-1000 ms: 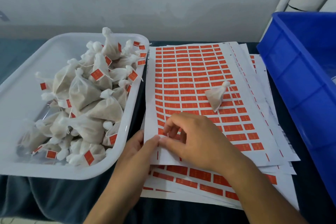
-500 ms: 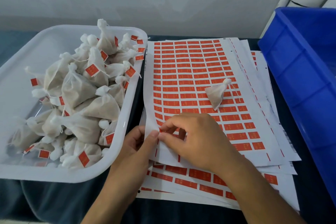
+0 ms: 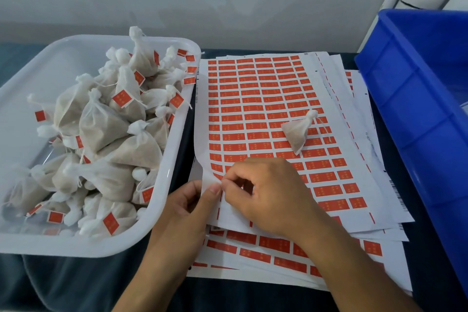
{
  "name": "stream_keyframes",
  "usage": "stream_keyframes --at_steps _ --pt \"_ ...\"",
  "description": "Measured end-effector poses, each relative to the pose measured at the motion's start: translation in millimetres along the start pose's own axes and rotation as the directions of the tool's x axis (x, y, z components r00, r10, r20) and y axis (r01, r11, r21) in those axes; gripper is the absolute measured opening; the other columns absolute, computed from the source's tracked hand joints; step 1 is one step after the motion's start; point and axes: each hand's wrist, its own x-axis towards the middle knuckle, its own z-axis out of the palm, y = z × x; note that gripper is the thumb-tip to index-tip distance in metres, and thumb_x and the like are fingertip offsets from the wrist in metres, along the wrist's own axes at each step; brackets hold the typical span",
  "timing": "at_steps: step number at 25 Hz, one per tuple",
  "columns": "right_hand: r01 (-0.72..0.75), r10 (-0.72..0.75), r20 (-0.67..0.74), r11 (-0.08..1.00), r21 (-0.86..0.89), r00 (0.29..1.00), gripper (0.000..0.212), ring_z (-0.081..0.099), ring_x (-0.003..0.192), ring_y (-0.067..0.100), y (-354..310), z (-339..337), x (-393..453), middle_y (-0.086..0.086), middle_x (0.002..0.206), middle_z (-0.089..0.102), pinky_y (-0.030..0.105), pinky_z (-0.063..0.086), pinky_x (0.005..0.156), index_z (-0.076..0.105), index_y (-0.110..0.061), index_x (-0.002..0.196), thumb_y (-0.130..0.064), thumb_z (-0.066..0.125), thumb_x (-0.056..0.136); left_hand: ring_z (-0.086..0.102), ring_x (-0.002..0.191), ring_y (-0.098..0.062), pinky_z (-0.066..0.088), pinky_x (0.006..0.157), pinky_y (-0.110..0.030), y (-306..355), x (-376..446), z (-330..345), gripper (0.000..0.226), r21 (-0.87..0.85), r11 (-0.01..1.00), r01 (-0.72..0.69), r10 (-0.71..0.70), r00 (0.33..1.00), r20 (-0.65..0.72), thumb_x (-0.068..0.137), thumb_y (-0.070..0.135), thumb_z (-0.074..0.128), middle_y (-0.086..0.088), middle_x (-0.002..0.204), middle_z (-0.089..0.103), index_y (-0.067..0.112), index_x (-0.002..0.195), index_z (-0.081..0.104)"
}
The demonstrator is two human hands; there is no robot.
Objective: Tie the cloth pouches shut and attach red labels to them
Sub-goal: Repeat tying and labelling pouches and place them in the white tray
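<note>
Head view: one tied cloth pouch lies on the top label sheet, well apart from both hands, its string trailing to the right and carrying no red label yet. The sheet's near left edge is now lifted and curled off the stack; a second ago it lay nearly flat. The left hand pinches that raised edge between thumb and fingers. The right hand has its fingers curled at the same spot, fingertips pinching at what appears to be a label; whether a label is already free cannot be determined.

The lifted edge indicates that peeling is under way, so attaching a label to the waiting pouch is judged to be the next step.

To the left, a white tray holds a heap of finished pouches bearing red labels. More label sheets lie beneath. A blue crate stands at right.
</note>
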Motion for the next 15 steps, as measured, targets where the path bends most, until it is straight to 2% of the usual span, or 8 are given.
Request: stream_keyframes --at_steps 6,9,12,15 --pt "-0.006 0.005 -0.039 1.000 -0.015 0.999 0.024 0.063 0.072 0.003 1 4 1 -0.022 0.083 0.068 0.008 0.040 0.067 0.067 -0.036 0.090 -0.052 0.050 0.096 0.078 0.079 -0.015 0.060 0.061 -0.020 -1 -3 0 0.010 0.045 0.999 -0.009 0.010 1.000 -0.027 0.094 0.050 0.061 0.007 0.090 0.079 0.047 0.095 0.070" --pt "-0.021 0.021 -0.036 1.000 0.004 0.999 0.021 0.063 0.075 0.001 3 3 2 -0.021 0.087 0.069 0.006 0.041 0.068 0.067 -0.037 0.091 -0.051 0.052 0.097 0.078 0.080 -0.016 0.062 0.061 -0.023 -2 -4 -1 0.009 0.047 0.999 0.005 -0.003 0.999 -0.046 0.094 0.049 0.061 0.007 0.091 0.079 0.047 0.094 0.070" --pt "-0.082 0.083 -0.016 0.994 0.067 0.996 0.014 0.064 0.081 -0.002 4 1 5 -0.026 0.084 0.065 0.005 0.044 0.063 0.061 -0.041 0.088 -0.047 0.057 0.100 0.077 0.079 -0.010 0.061 0.060 -0.024 -4 -4 -2 0.002 0.106 0.994 -0.008 0.022 0.991 -0.136 0.093 0.050 0.063 0.014 0.090 0.078 0.052 0.094 0.063" --pt "-0.163 0.170 -0.020 0.969 0.187 0.985 0.019 0.063 0.083 -0.010 6 -9 7 -0.026 0.076 0.064 0.002 0.045 0.059 0.059 -0.040 0.083 -0.044 0.056 0.101 0.076 0.082 -0.005 0.061 0.061 -0.024 -8 -7 -2 0.024 0.172 0.983 -0.068 0.104 0.972 -0.213 0.090 0.049 0.067 0.019 0.094 0.075 0.055 0.109 0.053"
